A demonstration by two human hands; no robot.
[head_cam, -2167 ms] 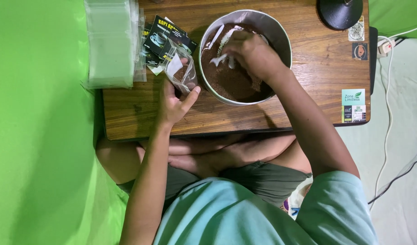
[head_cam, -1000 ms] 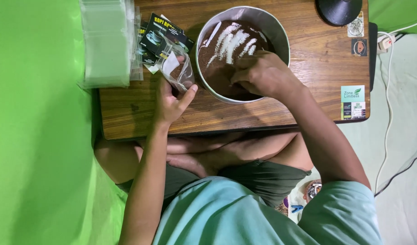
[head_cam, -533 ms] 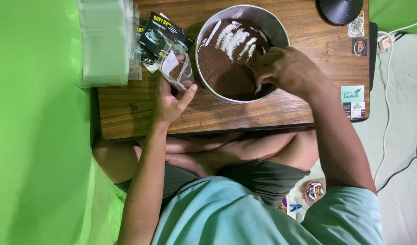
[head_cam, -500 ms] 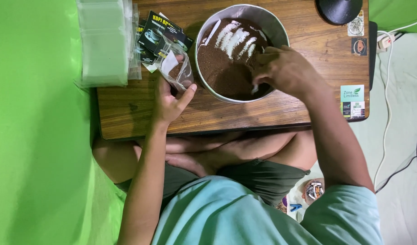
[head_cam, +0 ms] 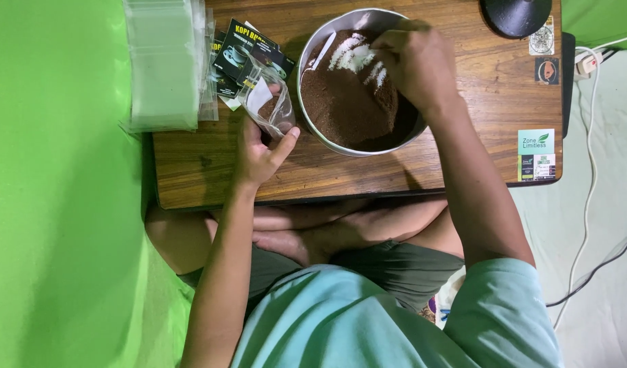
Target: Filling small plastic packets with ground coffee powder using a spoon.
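Observation:
A metal bowl [head_cam: 306,102] of brown powder [head_cam: 347,109] stands on the low wooden table [head_cam: 395,170]. My right hand [head_cam: 415,61] reaches into the far side of the bowl, fingers curled down at a white streaked thing [head_cam: 354,56] lying on the powder. Whether the fingers grip it is hidden. My left hand [head_cam: 259,150] holds a small clear plastic bag [head_cam: 269,105] upright beside the bowl's left rim; a little brown powder shows inside it.
A stack of clear empty bags [head_cam: 163,65] and several dark printed packets [head_cam: 238,58] lie at the table's left. A black round object [head_cam: 518,13] sits far right. A white cable [head_cam: 589,170] runs along the floor. Green cloth [head_cam: 54,204] covers the left.
My right hand has moved from the bowl's near right rim up to the far side, over the white streaks. My left hand keeps the small bag in place.

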